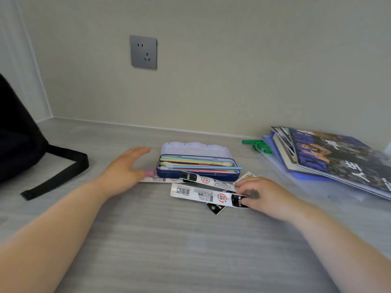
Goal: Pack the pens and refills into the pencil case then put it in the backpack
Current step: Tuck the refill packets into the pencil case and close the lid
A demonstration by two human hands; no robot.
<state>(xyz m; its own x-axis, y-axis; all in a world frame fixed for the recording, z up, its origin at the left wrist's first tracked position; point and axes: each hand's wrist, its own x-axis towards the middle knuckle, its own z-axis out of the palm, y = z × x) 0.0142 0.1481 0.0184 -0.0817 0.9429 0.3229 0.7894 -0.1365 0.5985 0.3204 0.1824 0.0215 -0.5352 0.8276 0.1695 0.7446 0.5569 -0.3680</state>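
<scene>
Fingers (139,152) of your left hand (124,168) lie spread and flat, hovering low over the table (190,250) just left of the pencil case (197,174), gripping nothing; whether the palm touches the surface cannot be told from this view. Far to your left the black backpack (19,132) leans at the frame edge with its strap (61,172) trailing across the table, well apart from the case. A small pink eraser (149,172) sits just beside the case's left end, near your thumb. The pencil case lies open, its pale lid (194,148) tipped back toward the wall, and several pastel pens (198,163) already lie lengthwise in the tray. In front of it the refill packets are not yet packed: one refill packet (190,179) rests against the case's front wall and a second refill packet (203,195) lies nearer you, overlapping it. Your right hand (260,196) rests on the right end of that nearer packet, fingers curled down and pinching its black header. You appear to be midway through the packing step, pens in and refills outstanding. Next you likely need to lift the pinched packet, turn it in line with the tray and lay it over the pens, keeping it flat enough for the lid to close. To the right, a stack of magazines (338,161) and green clips (259,145) lie clear of the work.
</scene>
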